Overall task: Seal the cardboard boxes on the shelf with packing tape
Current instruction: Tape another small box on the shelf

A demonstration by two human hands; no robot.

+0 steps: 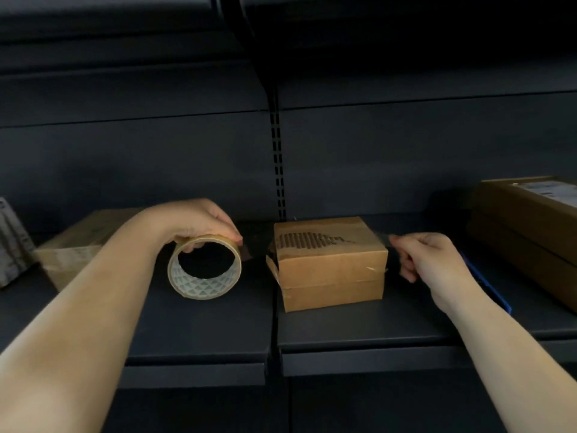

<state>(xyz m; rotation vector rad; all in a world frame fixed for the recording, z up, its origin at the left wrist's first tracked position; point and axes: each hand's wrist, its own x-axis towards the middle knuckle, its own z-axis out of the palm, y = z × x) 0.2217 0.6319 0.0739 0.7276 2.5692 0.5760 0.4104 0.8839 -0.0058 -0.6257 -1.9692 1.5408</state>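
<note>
A small cardboard box (331,270) stands on the dark shelf (359,326), its top torn so the corrugation shows. Left of it, my left hand (199,223) grips the top of a roll of clear packing tape (204,282), which stands on edge on the shelf. A clear strip of tape (382,237) runs from the roll across the box top to the right. My right hand (427,257) pinches the strip's free end just past the box's right side.
Another cardboard box (71,248) lies behind my left forearm. A larger brown box (527,232) with a white label sits at the far right, a blue object (487,282) in front of it. A grey bundle (12,242) is at the left edge.
</note>
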